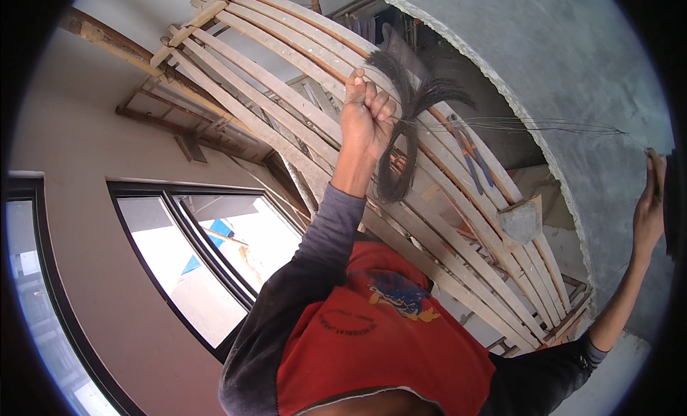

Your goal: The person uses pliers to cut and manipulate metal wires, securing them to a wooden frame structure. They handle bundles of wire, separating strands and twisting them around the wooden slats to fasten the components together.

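Note:
My left hand (368, 108) is raised near the middle of the view, its fingers closed around a bundle of thin black wire (406, 147). The bundle is bent into a loop below the fist, and loose ends fan out above it. Several long strands (529, 124) stretch rightward from the fist toward my right hand (649, 201). That hand is by the grey concrete wall at the far right, fingertips pinched at the strand ends; the exact grip is small and partly dark. Pliers with blue handles (471, 162) lie on the wooden slats between the hands.
Beneath me is a platform of spaced wooden slats (286, 40) with gaps between them. A grey, cement-coated flat tool (521, 221) rests on it. The rough-edged concrete wall (587, 58) curves along the right. Dark-framed windows (207, 251) stand at left, under a wooden beam (122, 47).

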Demonstrator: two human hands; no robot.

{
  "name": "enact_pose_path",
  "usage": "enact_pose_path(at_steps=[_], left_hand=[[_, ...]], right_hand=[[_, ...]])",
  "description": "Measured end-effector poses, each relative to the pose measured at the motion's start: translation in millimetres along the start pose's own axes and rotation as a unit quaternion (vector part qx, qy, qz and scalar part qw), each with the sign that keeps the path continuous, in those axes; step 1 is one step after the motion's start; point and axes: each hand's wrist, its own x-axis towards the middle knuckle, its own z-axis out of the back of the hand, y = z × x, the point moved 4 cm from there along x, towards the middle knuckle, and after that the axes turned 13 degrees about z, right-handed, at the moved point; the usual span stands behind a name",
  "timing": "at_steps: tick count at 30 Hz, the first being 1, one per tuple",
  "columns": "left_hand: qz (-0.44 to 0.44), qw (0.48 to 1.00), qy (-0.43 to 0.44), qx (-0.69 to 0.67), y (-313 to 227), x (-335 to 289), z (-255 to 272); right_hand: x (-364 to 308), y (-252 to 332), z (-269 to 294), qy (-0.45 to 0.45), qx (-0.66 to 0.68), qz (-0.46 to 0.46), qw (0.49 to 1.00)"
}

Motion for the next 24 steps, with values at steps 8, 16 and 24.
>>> enact_pose_path(at_steps=[8,16,24], left_hand=[[-0.28,0.95,-0.095,0.103,-99.3,-6.9,12.6],[0.007,0.993,-0.035,0.115,12.0,-39.8,-5.2],[-0.304,0.918,-0.188,0.173,-68.3,-13.1,4.7]], right_hand=[[-49.9,220.2,-9.5,0.388,0.633,0.253,0.621],[-30.6,39.5,-33.5,0.067,0.052,-0.121,0.989],[-18.9,166.4,32.7,0.384,0.6,0.166,0.681]])
